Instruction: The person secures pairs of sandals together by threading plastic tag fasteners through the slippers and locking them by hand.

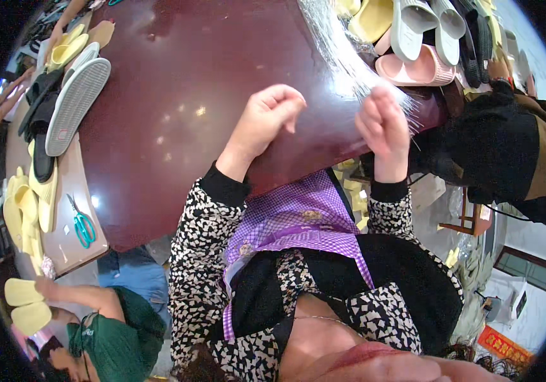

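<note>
My left hand [268,121] is raised over the dark red tabletop [190,76], its fingers curled in and thumb and fingertips close together. Whatever sits in that pinch, if anything, is too small to make out. To its right, near the table edge, my right hand [384,124] is closed and slightly smeared by motion. Just behind the right hand lies a long bundle of thin, whitish, see-through strands [335,54]; some ends fan out past the fingers. I cannot tell whether a strand is between them. The two hands are apart.
At the far right are grey slippers [413,32], a pink slipper [416,69] and a yellow one [372,22]. Grey [77,105] and yellow slippers [26,207] and teal scissors [83,228] lie left. A person in green [123,331] holds yellow insole-like pieces [28,305]; another person in black [496,140] works right.
</note>
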